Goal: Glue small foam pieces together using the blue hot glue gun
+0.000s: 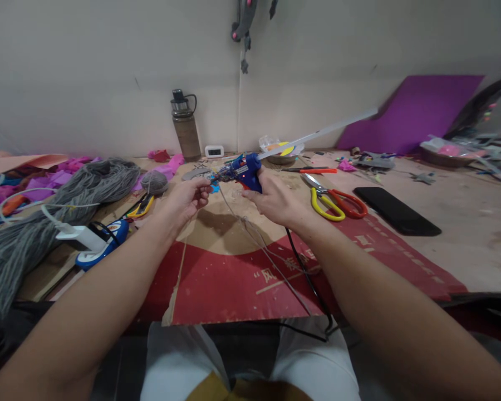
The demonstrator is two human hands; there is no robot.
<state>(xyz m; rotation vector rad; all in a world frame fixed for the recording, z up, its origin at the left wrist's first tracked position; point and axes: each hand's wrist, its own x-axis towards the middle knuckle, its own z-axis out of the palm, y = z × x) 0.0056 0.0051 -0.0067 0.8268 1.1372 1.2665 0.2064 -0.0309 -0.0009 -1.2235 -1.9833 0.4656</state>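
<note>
Blue plastic catches the light at a cluttered worktable, where a person's right hand [271, 195] is wrapped firmly around the handle of a glue gun [248, 172], held above a sheet of red and tan cardboard [217, 295] with its nozzle pointing toward the left hand [190, 200]. The left hand's fingers curl in just beside that nozzle; the detail at their tips is too small to tell whether they are closed on anything. A long translucent glue stick [321, 133] juts from the back of the tool, angled up to the right, while a thin grey cord [271, 256] trails from near the nozzle down across the cardboard. To the right lie scissors [348, 203] with one yellow and one red-orange handle, and a black phone [396, 210]. At left, a thick skein of grey yarn [104, 181] spreads near a small ball of yarn [155, 182], a yellow-handled tool [141, 207] and a blue power strip [119, 231] bearing a white plug [83, 238]. Behind, a dark-capped bottle [186, 133] and a small white clock [214, 151] stand near the wall, with a purple sheet [417, 111] leaning farther right.
</note>
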